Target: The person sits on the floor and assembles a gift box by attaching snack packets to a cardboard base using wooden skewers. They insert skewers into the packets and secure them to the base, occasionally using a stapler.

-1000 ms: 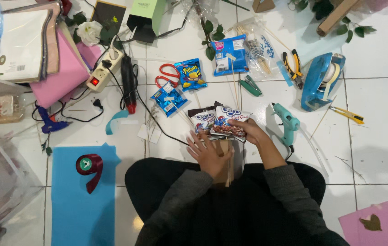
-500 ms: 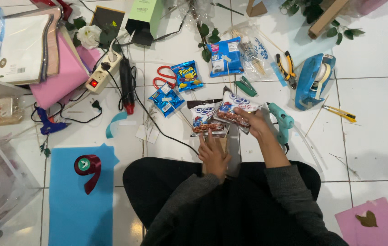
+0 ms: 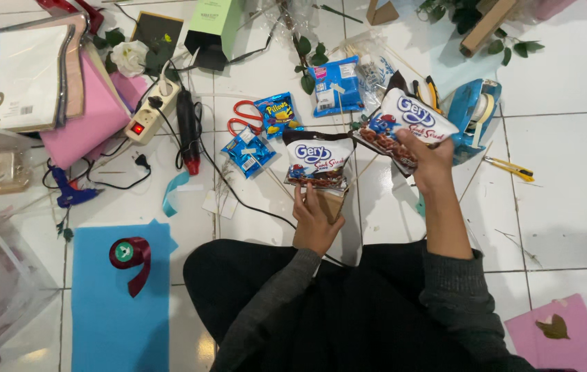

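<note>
Fingers (image 3: pixel 423 141) of right hand (image 3: pixel 431 162) clamped on brown-and-white snack packet (image 3: pixel 403 124), raised above white tiled floor (image 3: pixel 555 179). Left hand (image 3: pixel 315 219) grips brown cardboard piece (image 3: pixel 331 201) carrying second snack packet (image 3: pixel 317 160). Blue tape dispenser (image 3: pixel 476 117) just beside. Red scissors (image 3: pixel 238 117) further left.

Single head view, looking straight down from above the lap, near; white tiled floor (image 3: pixel 569 158) toward 12 o'clock.

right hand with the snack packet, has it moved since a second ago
Yes. The right hand has lifted its snack packet up and rightward, away from the left hand, toward the blue tape dispenser on the floor.
</note>
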